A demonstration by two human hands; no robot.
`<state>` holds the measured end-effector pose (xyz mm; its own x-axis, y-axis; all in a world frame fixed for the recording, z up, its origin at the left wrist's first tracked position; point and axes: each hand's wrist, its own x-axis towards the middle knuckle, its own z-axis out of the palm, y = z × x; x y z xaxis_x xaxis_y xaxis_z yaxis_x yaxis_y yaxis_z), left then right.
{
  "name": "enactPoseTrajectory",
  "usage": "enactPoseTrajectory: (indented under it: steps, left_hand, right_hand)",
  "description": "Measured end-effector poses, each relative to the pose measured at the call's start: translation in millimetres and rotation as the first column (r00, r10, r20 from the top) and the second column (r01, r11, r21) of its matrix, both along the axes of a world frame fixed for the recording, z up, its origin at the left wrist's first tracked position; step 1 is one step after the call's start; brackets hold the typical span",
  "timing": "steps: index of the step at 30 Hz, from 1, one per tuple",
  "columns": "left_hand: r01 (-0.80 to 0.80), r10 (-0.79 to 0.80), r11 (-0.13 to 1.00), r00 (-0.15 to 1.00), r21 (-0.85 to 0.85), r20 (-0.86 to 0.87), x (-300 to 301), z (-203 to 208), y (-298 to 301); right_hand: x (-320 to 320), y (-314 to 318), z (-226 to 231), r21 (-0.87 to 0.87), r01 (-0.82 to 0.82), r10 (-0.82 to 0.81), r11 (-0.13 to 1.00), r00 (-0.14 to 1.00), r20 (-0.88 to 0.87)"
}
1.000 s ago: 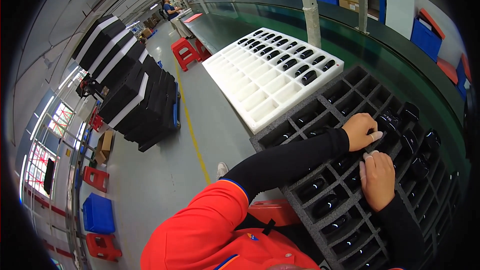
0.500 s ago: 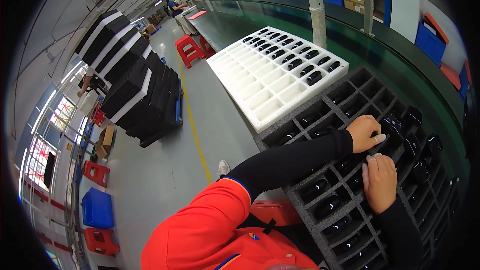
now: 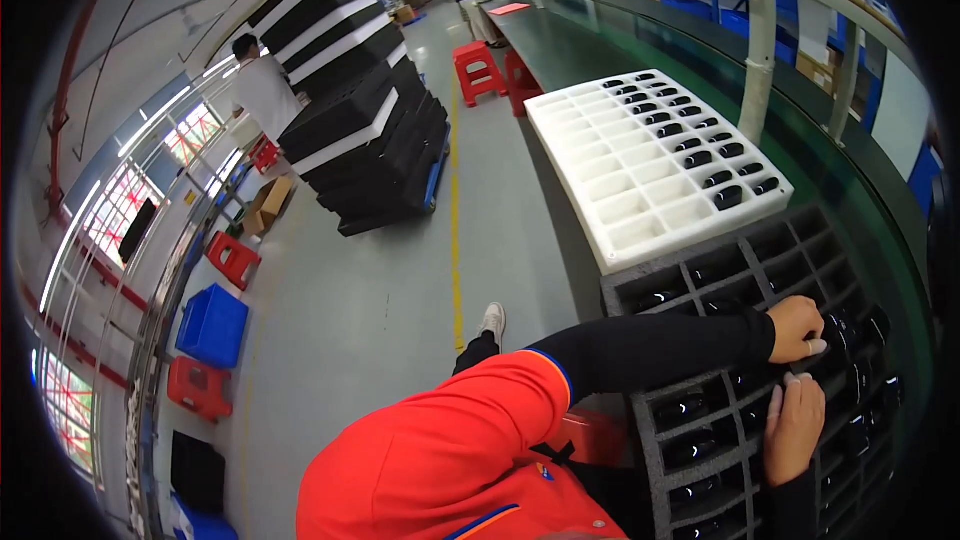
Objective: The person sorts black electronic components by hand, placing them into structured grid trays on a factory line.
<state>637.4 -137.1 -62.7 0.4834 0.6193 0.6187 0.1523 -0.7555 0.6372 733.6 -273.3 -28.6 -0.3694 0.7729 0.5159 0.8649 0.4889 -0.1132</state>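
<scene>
A dark grey foam tray with many compartments lies under both my hands, with glossy black oblong pieces in its cells. My left hand reaches across from the left in a black sleeve, fingers curled down over the tray, with a pale cover on a fingertip. Just nearer to me, my right hand has its fingers bent and close together over the cells. What either hand grips, if anything, is hidden. Several bulkier black pieces lie on the tray right of my hands.
Beyond the dark tray stands a white compartment tray, partly filled with black oblong pieces. A green conveyor belt runs behind. Stacked black and white trays, red stools, a blue bin and two people are farther off.
My view has turned left, so the trays and hands sit farther right in the picture. Another person now shows beside the stack. Both hands stay close together over the dark tray.
</scene>
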Motion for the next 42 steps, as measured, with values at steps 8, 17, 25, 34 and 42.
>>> enactPoseTrajectory:
  steps: [8,17,25,34,42]
  left_hand:
    - [0.002,0.001,0.999,0.999,0.054,-0.038,-6.4,5.3,1.2]
    - [0.011,-0.01,1.0,0.999,0.023,-0.042,-8.0,5.0,-1.7]
    - [0.007,-0.007,1.0,0.999,0.011,-0.045,-8.9,3.2,1.6]
    - [-0.009,0.009,1.0,1.0,0.015,-0.023,-8.5,-1.3,7.5]
    - [-0.031,0.031,0.999,0.999,0.028,0.013,-10.6,-5.3,1.0]
  right_hand:
    - [-0.9,2.9,-1.0,0.032,0.009,-0.01,0.999,1.0,0.015]
    - [-1.3,1.3,0.5,-0.001,-0.003,0.003,1.0,1.0,0.028]
    - [-4.1,3.3,2.5,-0.004,-0.008,0.008,1.0,0.999,0.032]
    - [-3.7,8.8,-1.5,0.027,-0.014,0.011,1.0,0.995,0.096]
    - [-4.8,-7.1,-4.0,-0.11,0.076,-0.042,0.991,0.956,0.289]
